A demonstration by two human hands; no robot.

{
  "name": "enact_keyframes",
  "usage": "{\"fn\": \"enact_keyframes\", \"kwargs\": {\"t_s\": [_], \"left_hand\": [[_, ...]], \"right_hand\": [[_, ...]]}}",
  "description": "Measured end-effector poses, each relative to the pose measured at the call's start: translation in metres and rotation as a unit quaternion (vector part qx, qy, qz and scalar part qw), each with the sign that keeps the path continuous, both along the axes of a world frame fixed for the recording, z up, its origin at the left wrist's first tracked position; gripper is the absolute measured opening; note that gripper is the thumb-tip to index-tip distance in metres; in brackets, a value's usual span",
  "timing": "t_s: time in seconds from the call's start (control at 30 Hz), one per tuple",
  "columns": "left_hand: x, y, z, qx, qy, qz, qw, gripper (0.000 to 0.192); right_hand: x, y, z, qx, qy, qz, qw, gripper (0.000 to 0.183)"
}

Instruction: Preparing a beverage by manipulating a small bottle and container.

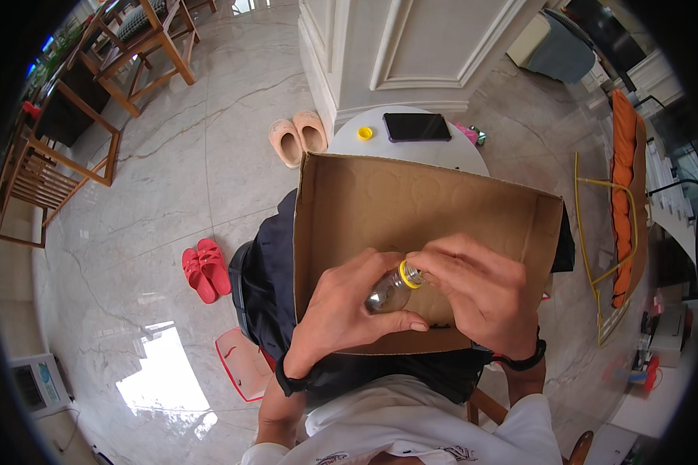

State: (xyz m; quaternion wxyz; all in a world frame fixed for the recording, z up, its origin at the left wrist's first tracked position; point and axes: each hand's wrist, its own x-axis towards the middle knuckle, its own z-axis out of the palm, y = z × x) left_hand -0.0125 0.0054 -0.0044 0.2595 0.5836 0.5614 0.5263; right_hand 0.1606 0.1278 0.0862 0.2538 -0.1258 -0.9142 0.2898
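Note:
A small clear bottle (388, 295) with a yellow ring around its neck lies tilted in my left hand (349, 308), whose fingers and thumb wrap its body. The fingertips of my right hand (483, 285) meet at the bottle's open mouth; whether they pinch something small there is hidden. Both hands are over a shallow open cardboard box (419, 197) that rests on my lap. Beyond the box, a yellow cap (364, 133) and a dark phone (417, 127) lie on a round white table (430, 156).
Peach slippers (298, 138) stand left of the table and red slippers (206, 270) farther left on the marble floor. A red-edged translucent tray (244, 363) lies beside my lap. A panelled white pillar (407, 52) rises behind the table. An orange-cushioned chair (622, 197) is at right.

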Motion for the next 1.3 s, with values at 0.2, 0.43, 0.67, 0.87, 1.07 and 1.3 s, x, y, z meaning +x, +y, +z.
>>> {"fn": "enact_keyframes", "kwargs": {"t_s": [0.2,0.43,0.67,0.87,1.07,1.3], "left_hand": [[0.004,0.003,0.007,-0.023,0.008,-0.002,1.0,0.076],[0.003,0.002,0.011,-0.037,-0.01,-0.007,0.999,0.074],[0.003,-0.002,0.008,-0.034,0.004,0.026,0.999,0.08],[-0.001,-0.005,-0.001,-0.047,-0.026,0.034,0.998,0.087],[0.002,-0.004,-0.004,-0.059,-0.047,0.041,0.996,0.088],[0.006,-0.002,-0.009,-0.06,-0.024,0.051,0.997,0.091]], "right_hand": [[0.01,0.004,0.001,0.009,-0.001,0.001,1.0,0.034],[0.002,0.003,-0.007,0.061,0.057,0.012,0.996,0.035],[0.023,0.005,-0.029,-0.019,0.041,-0.085,0.995,0.024],[0.073,-0.008,-0.093,-0.115,-0.235,-0.06,0.963,0.016],[0.072,-0.042,-0.129,-0.09,-0.31,-0.028,0.946,0.023],[0.012,-0.065,-0.132,-0.173,-0.217,0.045,0.96,0.011]]}}
